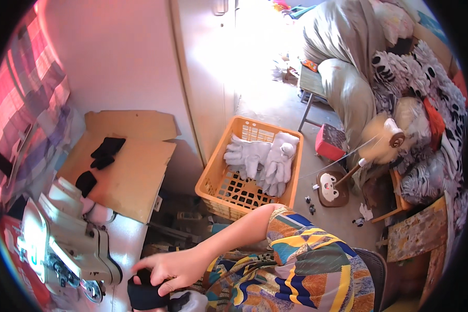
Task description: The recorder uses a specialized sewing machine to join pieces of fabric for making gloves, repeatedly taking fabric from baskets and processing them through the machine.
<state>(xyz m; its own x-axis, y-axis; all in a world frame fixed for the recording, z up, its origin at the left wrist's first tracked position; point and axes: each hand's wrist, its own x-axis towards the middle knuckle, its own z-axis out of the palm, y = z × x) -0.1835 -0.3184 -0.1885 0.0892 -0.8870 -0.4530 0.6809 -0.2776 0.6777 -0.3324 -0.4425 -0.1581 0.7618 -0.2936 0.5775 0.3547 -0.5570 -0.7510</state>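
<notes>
My right hand [174, 268] reaches left from a patterned sleeve and grips a black piece of fabric [146, 296]. Its thumb lies over the cloth and the index finger stretches toward the sewing machine. Of my left hand [158, 310] only a sliver of skin shows beneath the fabric at the lower edge; its fingers are hidden. A whitish cloth [192, 301] lies beside the black piece, over my lap. Left of my hands stands a white sewing machine [80, 249], its lamp lighting the pale table top [127, 239].
Black fabric pieces [106, 151] lie on a cardboard sheet [130, 179] behind the machine. An orange plastic basket [208, 182] on the floor holds whitish gloves [281, 161]. Farther right are a fan [385, 140], a pink box [330, 143] and heaped black-and-white bundles [421, 67].
</notes>
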